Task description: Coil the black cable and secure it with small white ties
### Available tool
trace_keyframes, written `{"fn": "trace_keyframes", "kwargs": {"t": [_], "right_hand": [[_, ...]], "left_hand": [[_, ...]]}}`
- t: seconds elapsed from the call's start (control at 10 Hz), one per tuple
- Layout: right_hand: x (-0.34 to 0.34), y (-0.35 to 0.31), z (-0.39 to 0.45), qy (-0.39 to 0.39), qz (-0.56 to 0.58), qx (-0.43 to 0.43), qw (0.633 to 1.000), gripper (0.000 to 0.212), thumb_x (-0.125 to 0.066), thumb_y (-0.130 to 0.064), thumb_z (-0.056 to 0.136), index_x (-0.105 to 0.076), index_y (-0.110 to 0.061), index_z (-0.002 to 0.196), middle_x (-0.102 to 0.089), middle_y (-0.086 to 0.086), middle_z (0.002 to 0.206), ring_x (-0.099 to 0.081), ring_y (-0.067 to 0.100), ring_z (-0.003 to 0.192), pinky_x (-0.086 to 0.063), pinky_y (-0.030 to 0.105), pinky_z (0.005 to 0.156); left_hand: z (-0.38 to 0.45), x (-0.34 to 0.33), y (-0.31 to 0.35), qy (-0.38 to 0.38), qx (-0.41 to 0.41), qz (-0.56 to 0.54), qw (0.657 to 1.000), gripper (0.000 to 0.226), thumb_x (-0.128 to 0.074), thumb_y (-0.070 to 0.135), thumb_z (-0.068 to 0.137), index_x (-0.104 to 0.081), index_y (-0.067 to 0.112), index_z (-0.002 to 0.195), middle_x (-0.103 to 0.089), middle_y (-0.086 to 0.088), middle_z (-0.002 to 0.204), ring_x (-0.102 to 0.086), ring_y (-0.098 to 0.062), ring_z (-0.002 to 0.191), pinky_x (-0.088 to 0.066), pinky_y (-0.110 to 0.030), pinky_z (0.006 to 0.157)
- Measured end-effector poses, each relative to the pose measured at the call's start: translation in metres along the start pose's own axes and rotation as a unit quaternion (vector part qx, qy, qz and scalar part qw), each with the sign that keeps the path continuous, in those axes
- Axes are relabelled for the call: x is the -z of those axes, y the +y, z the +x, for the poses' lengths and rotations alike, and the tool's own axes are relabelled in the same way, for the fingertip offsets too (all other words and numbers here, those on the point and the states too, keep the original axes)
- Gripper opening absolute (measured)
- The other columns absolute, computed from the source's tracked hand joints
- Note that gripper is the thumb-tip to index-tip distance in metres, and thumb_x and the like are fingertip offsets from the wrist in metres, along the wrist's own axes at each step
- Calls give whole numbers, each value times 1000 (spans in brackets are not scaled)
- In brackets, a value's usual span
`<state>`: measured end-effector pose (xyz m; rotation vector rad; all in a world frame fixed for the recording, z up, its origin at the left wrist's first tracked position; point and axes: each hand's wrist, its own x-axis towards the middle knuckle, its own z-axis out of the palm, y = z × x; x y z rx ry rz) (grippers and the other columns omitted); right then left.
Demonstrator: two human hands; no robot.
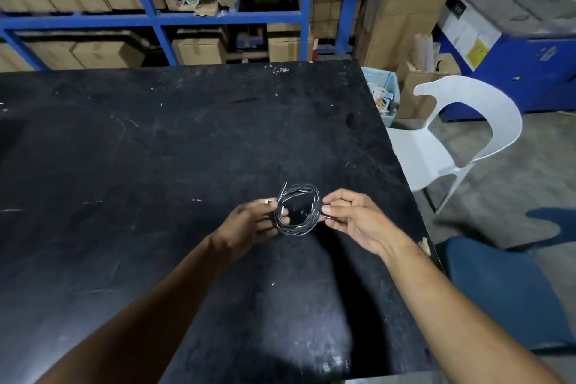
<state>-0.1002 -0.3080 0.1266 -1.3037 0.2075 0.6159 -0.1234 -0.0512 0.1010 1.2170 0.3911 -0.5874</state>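
Note:
The black cable (304,193) is wound into a small round coil, held just above the black table (156,140) between both hands. My left hand (249,224) grips the coil's left side, fingers curled around the strands. My right hand (352,218) pinches the coil's right side between thumb and fingertips. A thin pale strand, perhaps a white tie (283,190), sticks up from the coil's upper left. Whether a tie is wrapped around the coil I cannot tell.
A white plastic chair (467,134) stands past the table's right edge, with a blue seat (505,290) nearer me. A bin of scraps (385,93) sits at the far right corner. Blue shelving with cardboard boxes (199,50) lines the back.

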Motion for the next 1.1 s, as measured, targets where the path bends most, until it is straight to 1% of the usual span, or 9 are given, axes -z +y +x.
{"fn": "trace_keyframes", "kwargs": {"t": [0.1,0.2,0.3,0.4,0.5,0.6,0.9,1.0,1.1], "right_hand": [[7,17,14,66,-49,-22,996,6,-75,-6,92,-71,-9,96,-76,8,83,-75,19,71,-55,23,67],[12,37,33,136,-108,-19,985,12,-82,0,84,-72,-4,88,-73,16,75,-70,22,65,-55,20,59],[18,69,65,237,-170,-35,956,21,-86,5,77,-72,-11,80,-77,21,91,-76,31,71,-65,37,72],[24,87,95,292,-230,-42,927,27,-86,-2,76,-69,-19,87,-76,1,81,-78,21,70,-66,41,83],[33,99,120,309,-255,-55,914,26,-88,-16,71,-66,-29,78,-79,-4,82,-80,20,80,-65,39,87],[44,112,149,312,-268,-69,909,21,-87,-24,72,-67,-29,73,-80,3,77,-80,21,83,-63,37,90],[48,111,151,282,-289,-59,913,27,-82,-21,84,-78,-18,110,-81,4,102,-77,21,99,-56,33,103],[53,100,140,285,-304,-49,907,20,-79,-21,87,-78,-18,107,-75,-1,99,-71,17,97,-52,24,99],[64,90,127,261,-307,-36,915,13,-78,-18,85,-74,-30,85,-79,-1,93,-78,21,89,-60,31,93]], "left_hand": [[16,4,-17,30,-64,64,995,25,-65,13,100,-70,1,122,-73,-14,99,-75,-24,98,-57,-32,90],[36,1,-27,106,-64,111,986,12,-72,3,94,-80,11,96,-72,-15,83,-71,-29,84,-60,-39,83],[68,-1,-45,163,-36,199,966,11,-82,6,86,-82,17,86,-73,-5,71,-70,-25,74,-57,-30,68],[96,-4,-59,244,-14,310,919,20,-89,29,74,-78,29,90,-77,2,82,-76,-16,80,-60,-29,79],[117,-3,-67,255,5,300,919,27,-87,30,73,-80,21,97,-81,-4,88,-80,-24,89,-63,-40,87],[135,-6,-65,256,4,360,897,30,-81,33,79,-79,18,105,-80,-11,104,-75,-30,106,-57,-36,94],[146,0,-60,259,-20,394,881,31,-79,25,87,-77,16,117,-77,-10,120,-69,-29,119,-52,-36,98],[139,3,-53,267,-19,390,881,28,-77,27,88,-77,17,114,-77,-9,119,-70,-28,117,-53,-38,98],[122,15,-45,267,-22,369,890,26,-78,24,89,-76,19,115,-79,-5,117,-70,-23,116,-52,-33,98]]}}
